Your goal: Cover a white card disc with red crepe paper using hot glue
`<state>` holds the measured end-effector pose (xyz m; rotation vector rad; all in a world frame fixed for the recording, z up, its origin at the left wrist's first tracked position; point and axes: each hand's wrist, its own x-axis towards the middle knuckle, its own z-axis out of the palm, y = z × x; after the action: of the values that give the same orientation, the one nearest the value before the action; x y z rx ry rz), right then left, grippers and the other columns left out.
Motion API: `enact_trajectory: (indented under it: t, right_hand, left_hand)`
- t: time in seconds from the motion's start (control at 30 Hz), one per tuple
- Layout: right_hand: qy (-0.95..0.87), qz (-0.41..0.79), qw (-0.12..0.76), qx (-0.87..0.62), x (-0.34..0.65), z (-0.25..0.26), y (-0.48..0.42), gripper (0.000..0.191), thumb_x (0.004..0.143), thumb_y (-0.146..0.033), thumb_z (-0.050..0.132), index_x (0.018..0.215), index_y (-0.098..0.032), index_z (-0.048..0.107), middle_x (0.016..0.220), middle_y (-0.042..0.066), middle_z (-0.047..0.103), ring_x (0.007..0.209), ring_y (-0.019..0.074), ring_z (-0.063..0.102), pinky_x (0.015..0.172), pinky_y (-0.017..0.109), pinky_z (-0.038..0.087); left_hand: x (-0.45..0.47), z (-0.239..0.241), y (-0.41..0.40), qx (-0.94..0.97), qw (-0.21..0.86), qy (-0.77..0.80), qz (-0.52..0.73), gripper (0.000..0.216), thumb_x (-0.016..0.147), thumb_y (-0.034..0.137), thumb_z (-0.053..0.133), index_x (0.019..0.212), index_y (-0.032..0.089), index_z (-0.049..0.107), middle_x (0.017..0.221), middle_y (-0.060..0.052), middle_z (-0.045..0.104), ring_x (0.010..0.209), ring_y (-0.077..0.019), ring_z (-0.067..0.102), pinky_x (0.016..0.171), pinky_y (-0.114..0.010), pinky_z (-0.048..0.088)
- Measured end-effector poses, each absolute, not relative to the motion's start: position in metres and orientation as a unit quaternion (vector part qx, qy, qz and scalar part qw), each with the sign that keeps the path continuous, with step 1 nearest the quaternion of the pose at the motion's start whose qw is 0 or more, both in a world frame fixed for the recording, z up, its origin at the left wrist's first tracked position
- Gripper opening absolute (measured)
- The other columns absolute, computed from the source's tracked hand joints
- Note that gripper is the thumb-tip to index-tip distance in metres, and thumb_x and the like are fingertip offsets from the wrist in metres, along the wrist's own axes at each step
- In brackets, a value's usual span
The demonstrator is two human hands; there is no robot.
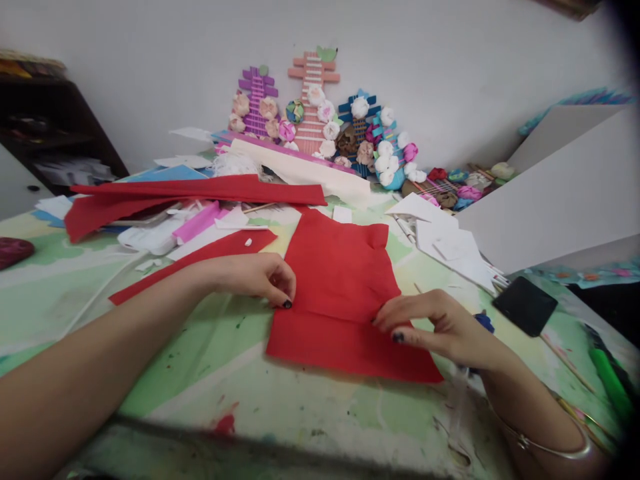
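Note:
A sheet of red crepe paper lies in front of me, with a crease running across its lower part. My left hand is at its left edge, fingers curled and thumb against the edge as in a pinch. On the right side, my right hand rests its fingertips on the sheet near the crease, thumb apart from the fingers. A narrow red strip lies beyond my left forearm. Behind it, a larger folded red piece lies over other materials.
Paper-flower decorations on coloured sticks lean against the wall. White paper scraps and a black square object lie to the right, near a green-handled tool. A white glue gun-like object sits left. White boards stand at right.

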<state>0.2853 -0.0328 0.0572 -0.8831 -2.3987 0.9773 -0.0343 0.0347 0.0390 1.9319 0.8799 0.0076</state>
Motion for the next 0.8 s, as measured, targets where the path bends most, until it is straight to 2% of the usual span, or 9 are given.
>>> enact_trajectory:
  t: [0.1,0.2,0.3,0.37,0.43,0.53,0.6,0.7,0.8]
  right_hand:
    - [-0.803,0.243,0.301,-0.453,0.292,0.048,-0.028,0.017,0.086,-0.028,0.059,0.093,-0.021,0.072,0.094,0.007,0.074,0.088,0.02,0.069,0.08,0.033,0.056]
    - [-0.798,0.162,0.333,-0.475,0.295,0.041,-0.023,0.016,0.083,-0.028,0.062,0.096,-0.023,0.071,0.104,0.007,0.072,0.099,0.0222,0.067,0.089,0.04,0.052]
    - [-0.849,0.117,0.292,-0.424,0.292,0.039,-0.02,0.021,0.084,-0.018,0.057,0.099,-0.024,0.07,0.115,0.008,0.068,0.112,0.0232,0.06,0.095,0.044,0.049]
    - [-0.882,0.091,0.242,-0.395,0.29,0.037,-0.02,0.033,0.081,-0.005,0.048,0.096,-0.024,0.071,0.117,0.007,0.067,0.118,0.0235,0.055,0.095,0.046,0.049]
    - [-0.892,0.066,0.212,-0.394,0.29,0.035,-0.019,0.049,0.072,0.005,0.041,0.099,-0.024,0.07,0.12,0.007,0.066,0.119,0.0231,0.054,0.094,0.046,0.049]
    - [-0.858,0.013,0.237,-0.455,0.296,0.031,-0.016,0.065,0.063,0.008,0.035,0.112,-0.022,0.064,0.125,0.007,0.063,0.117,0.0213,0.056,0.093,0.042,0.05]
    - [-0.827,-0.032,0.229,-0.512,0.3,0.029,-0.013,0.065,0.063,0.007,0.036,0.117,-0.02,0.061,0.121,0.008,0.065,0.111,0.0213,0.061,0.089,0.038,0.051]
    - [-0.813,-0.059,0.152,-0.559,0.303,0.027,-0.01,0.052,0.066,0.001,0.044,0.11,-0.017,0.065,0.101,0.009,0.072,0.091,0.0221,0.067,0.076,0.031,0.052]
    - [-0.817,-0.045,0.1,-0.566,0.3,0.028,-0.01,0.037,0.069,-0.003,0.049,0.097,-0.017,0.07,0.091,0.009,0.073,0.081,0.0222,0.068,0.068,0.028,0.05]
  left_hand:
    - [-0.035,0.04,0.035,0.785,0.492,0.375,-0.026,0.02,0.077,0.034,0.06,0.068,0.017,0.066,0.057,-0.001,0.059,0.049,-0.0096,0.047,0.045,-0.02,0.03]
    - [-0.036,0.041,0.033,0.789,0.498,0.359,-0.031,0.015,0.075,0.031,0.063,0.071,0.018,0.07,0.057,-0.001,0.061,0.049,-0.0102,0.049,0.045,-0.019,0.031]
    - [-0.035,0.041,0.03,0.799,0.512,0.316,-0.026,0.016,0.075,0.032,0.065,0.079,0.019,0.074,0.067,-0.004,0.068,0.057,-0.0128,0.057,0.051,-0.02,0.04]
    - [-0.035,0.041,0.029,0.799,0.523,0.294,-0.029,0.02,0.074,0.033,0.066,0.086,0.02,0.075,0.074,-0.005,0.071,0.062,-0.0149,0.061,0.055,-0.022,0.045]
    - [-0.034,0.04,0.031,0.805,0.506,0.309,0.011,0.022,0.075,0.035,0.066,0.087,0.019,0.075,0.075,-0.006,0.071,0.063,-0.0152,0.062,0.057,-0.022,0.047]
    - [-0.035,0.036,0.039,0.808,0.407,0.393,0.163,0.026,0.079,0.039,0.062,0.089,0.019,0.074,0.073,-0.004,0.069,0.058,-0.0123,0.058,0.054,-0.021,0.046]
    - [-0.037,0.031,0.046,0.811,0.304,0.437,0.242,0.026,0.081,0.036,0.059,0.096,0.019,0.073,0.08,-0.005,0.068,0.062,-0.0123,0.058,0.059,-0.023,0.048]
    - [-0.041,0.021,0.054,0.852,0.117,0.441,0.258,0.029,0.081,0.021,0.054,0.104,0.024,0.071,0.108,-0.008,0.064,0.093,-0.0206,0.06,0.083,-0.035,0.05]
    - [-0.042,0.011,0.058,0.903,0.014,0.372,0.214,0.047,0.08,0.009,0.048,0.117,0.031,0.065,0.133,-0.008,0.051,0.122,-0.0268,0.045,0.101,-0.047,0.038]
